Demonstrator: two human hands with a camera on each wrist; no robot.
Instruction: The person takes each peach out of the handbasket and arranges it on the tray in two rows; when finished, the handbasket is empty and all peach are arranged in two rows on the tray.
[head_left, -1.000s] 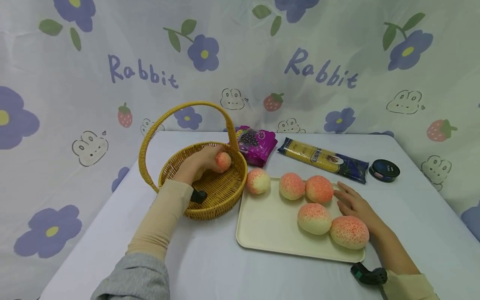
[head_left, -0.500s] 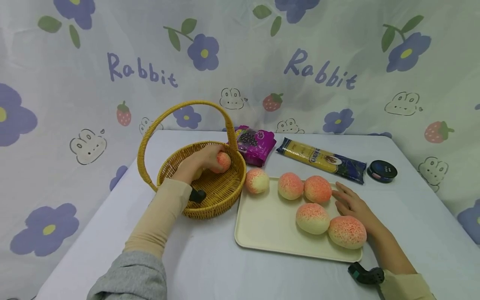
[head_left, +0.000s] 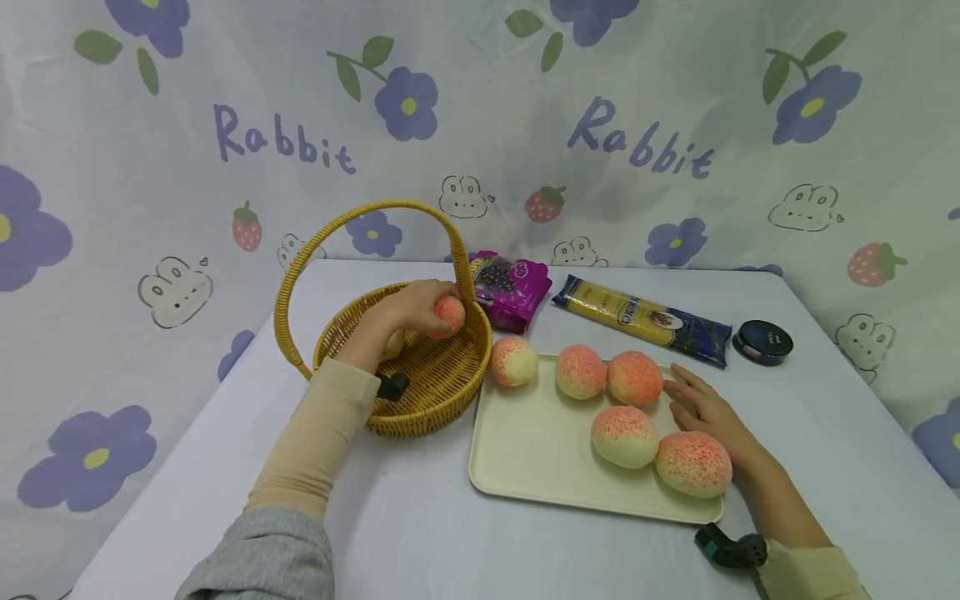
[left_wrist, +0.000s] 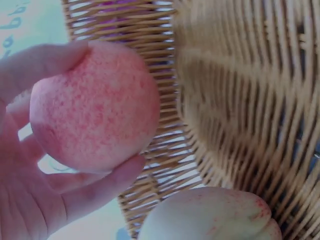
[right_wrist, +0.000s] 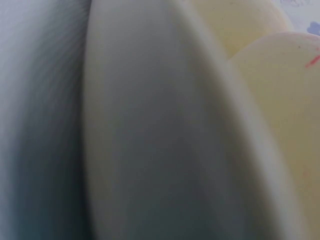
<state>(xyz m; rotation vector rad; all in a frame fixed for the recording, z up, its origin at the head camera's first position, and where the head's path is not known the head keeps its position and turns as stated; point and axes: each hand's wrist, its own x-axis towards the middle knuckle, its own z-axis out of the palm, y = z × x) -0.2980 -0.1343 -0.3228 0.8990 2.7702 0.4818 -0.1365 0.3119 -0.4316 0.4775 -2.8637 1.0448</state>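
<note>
My left hand [head_left: 408,310] grips a pink-red peach [head_left: 450,312] inside the wicker basket [head_left: 435,387], close to its right wall. In the left wrist view the thumb and fingers curl round that peach [left_wrist: 97,107]. A second, paler peach [left_wrist: 212,217] lies in the basket, mostly hidden behind the wrist in the head view. At the right rim of the cream tray [head_left: 532,450], my right hand [head_left: 708,417] rests with loose fingers, fingertips right beside a peach [head_left: 635,377]. It holds nothing. Only the tray's blurred side [right_wrist: 165,125] and pale peaches [right_wrist: 280,85] show in the right wrist view.
Several peaches sit on the tray, one [head_left: 514,362] at its left corner by the basket. The basket handle [head_left: 390,205] arches high over the left. Behind lie a purple packet [head_left: 512,292], a pasta bag [head_left: 641,321] and a round dark tin [head_left: 762,342].
Over the last half second my left hand has lifted slightly with the peach, uncovering more of the second one. My right hand has stayed at the tray's rim.
</note>
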